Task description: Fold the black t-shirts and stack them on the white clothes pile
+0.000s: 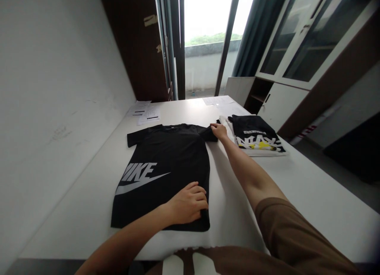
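Note:
A black T-shirt point(178, 156) with a grey logo lies spread flat on the white table point(237, 211), its collar toward the window. My left hand point(190, 203) rests on the shirt's lower right part, its fingers bent near the side edge; whether they grip any cloth is hard to make out. Farther off, my right hand point(219, 130) is at the end of the right sleeve, thumb and fingers pinched on its edge.
Right of my right hand sits a stack of folded shirts point(257, 134), black over white. Papers point(148, 112) with pens lie at the far left, more papers point(218, 101) at the far edge. A wall borders the left; cabinets point(285, 104) stand at the right.

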`<state>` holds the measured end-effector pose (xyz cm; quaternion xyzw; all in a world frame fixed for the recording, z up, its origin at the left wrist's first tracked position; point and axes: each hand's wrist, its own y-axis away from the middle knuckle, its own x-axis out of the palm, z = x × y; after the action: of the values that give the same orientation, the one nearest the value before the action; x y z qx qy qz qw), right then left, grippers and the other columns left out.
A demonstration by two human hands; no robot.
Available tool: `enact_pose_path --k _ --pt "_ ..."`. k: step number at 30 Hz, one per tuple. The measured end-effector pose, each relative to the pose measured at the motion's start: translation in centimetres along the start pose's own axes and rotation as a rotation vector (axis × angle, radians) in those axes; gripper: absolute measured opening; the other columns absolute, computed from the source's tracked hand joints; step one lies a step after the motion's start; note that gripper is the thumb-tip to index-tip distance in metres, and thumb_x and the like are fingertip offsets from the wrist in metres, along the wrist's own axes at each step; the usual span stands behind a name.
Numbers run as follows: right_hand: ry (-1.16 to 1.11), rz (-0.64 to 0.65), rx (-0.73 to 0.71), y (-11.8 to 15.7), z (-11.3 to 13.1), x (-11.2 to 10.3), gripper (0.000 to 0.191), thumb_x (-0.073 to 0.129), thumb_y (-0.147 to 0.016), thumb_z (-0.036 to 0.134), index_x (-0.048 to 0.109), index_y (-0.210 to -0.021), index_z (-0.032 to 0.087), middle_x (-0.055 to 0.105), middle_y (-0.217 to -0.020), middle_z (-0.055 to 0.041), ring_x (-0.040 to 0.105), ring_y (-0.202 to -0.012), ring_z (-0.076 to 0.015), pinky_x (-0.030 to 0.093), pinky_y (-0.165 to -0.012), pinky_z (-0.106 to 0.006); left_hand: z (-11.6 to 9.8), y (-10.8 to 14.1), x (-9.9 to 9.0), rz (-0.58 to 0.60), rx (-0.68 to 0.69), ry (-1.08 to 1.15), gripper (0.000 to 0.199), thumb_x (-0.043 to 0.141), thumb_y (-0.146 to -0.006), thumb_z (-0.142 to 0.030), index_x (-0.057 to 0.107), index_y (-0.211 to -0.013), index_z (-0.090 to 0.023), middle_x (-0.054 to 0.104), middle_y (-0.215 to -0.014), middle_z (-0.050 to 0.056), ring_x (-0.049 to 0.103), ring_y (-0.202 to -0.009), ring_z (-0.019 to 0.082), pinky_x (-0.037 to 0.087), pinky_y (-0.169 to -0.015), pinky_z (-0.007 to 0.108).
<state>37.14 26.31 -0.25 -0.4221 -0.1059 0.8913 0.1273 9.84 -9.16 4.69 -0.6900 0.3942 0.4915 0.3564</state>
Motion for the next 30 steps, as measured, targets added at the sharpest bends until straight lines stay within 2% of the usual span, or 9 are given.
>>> enact_pose_path --k 5,10,16,18,20,23,27,30 --pt "-0.224 0.028 -0.02 -1.0 1.6 1.1 0.043 0.058 -0.089 0.026 0.073 -0.129 0.019 0.073 -0.126 -0.0073 0.066 -0.119 -0.0236 0.047 -0.107 -0.037 0.1 0.7 -1.0 0.006 0.011 0.027 0.019 0.061 -0.094 -0.019 0.066 -0.112 -0.023 0.072 -0.118 0.001 0.049 -0.138 0.02 0.021 -0.126 0.044" --pt "-0.316 0.072 -0.089 -1.5 5.4 2.5 0.049 0.058 -0.089 0.023 0.067 -0.137 0.019 0.071 -0.131 -0.0051 0.065 -0.121 -0.0227 0.047 -0.108 -0.04 0.5 1.9 -1.6 0.001 0.012 0.053 0.019 0.059 -0.094 -0.017 0.066 -0.111 -0.023 0.073 -0.116 0.001 0.052 -0.136 0.019 0.023 -0.126 0.042" --pt "-0.138 0.146 -0.19 -1.9 10.4 4.0 0.041 0.061 -0.092 0.026 0.072 -0.132 0.025 0.072 -0.129 -0.0011 0.063 -0.123 -0.0229 0.044 -0.111 -0.035 1.5 3.7 -1.5 -0.035 -0.027 0.097 0.018 0.058 -0.094 -0.018 0.066 -0.11 -0.023 0.072 -0.118 0.002 0.058 -0.128 0.019 0.028 -0.124 0.04" --pt "-0.039 0.134 -0.251 -1.7 11.5 4.5 0.037 0.059 -0.094 0.026 0.074 -0.127 0.025 0.073 -0.128 -0.0026 0.063 -0.122 -0.0247 0.042 -0.112 -0.038 1.9 4.2 -1.3 -0.045 -0.039 0.112 0.018 0.059 -0.093 -0.018 0.066 -0.108 -0.023 0.072 -0.118 0.003 0.061 -0.122 0.019 0.03 -0.122 0.04" --pt "0.052 0.064 -0.287 -1.3 11.9 4.9 0.033 0.056 -0.094 0.023 0.078 -0.119 0.023 0.074 -0.124 -0.0065 0.062 -0.121 -0.0272 0.036 -0.116 -0.044 2.2 4.5 -0.8 -0.057 -0.053 0.132 0.019 0.059 -0.092 -0.017 0.066 -0.108 -0.023 0.072 -0.117 0.003 0.063 -0.117 0.019 0.031 -0.121 0.039" --pt "0.106 -0.07 -0.196 -0.8 10.9 5.4 0.031 0.053 -0.093 0.022 0.08 -0.108 0.02 0.076 -0.115 -0.0098 0.059 -0.123 -0.0296 0.028 -0.118 -0.052 2.4 4.9 0.0 -0.069 -0.056 0.169 0.019 0.059 -0.09 -0.016 0.066 -0.107 -0.022 0.072 -0.115 0.002 0.064 -0.114 0.018 0.033 -0.12 0.039" --pt "0.01 -0.075 0.008 0.2 6.9 5.6 0.038 0.048 -0.09 0.024 0.078 -0.113 0.022 0.076 -0.113 -0.0074 0.065 -0.111 -0.0256 0.043 -0.106 -0.04 2.4 5.2 1.2 -0.071 -0.038 0.206 0.019 0.059 -0.09 -0.015 0.066 -0.105 -0.022 0.072 -0.114 0.002 0.064 -0.112 0.018 0.034 -0.119 0.039" --pt "-0.02 -0.133 0.128 1.3 3.4 5.3 0.044 0.043 -0.088 0.025 0.075 -0.118 0.018 0.075 -0.116 -0.0106 0.066 -0.11 -0.0264 0.047 -0.103 -0.038 2.4 5.2 1.7 -0.082 -0.042 0.22 0.019 0.059 -0.09 -0.015 0.066 -0.106 -0.023 0.072 -0.115 0.002 0.063 -0.114 0.018 0.034 -0.119 0.039"
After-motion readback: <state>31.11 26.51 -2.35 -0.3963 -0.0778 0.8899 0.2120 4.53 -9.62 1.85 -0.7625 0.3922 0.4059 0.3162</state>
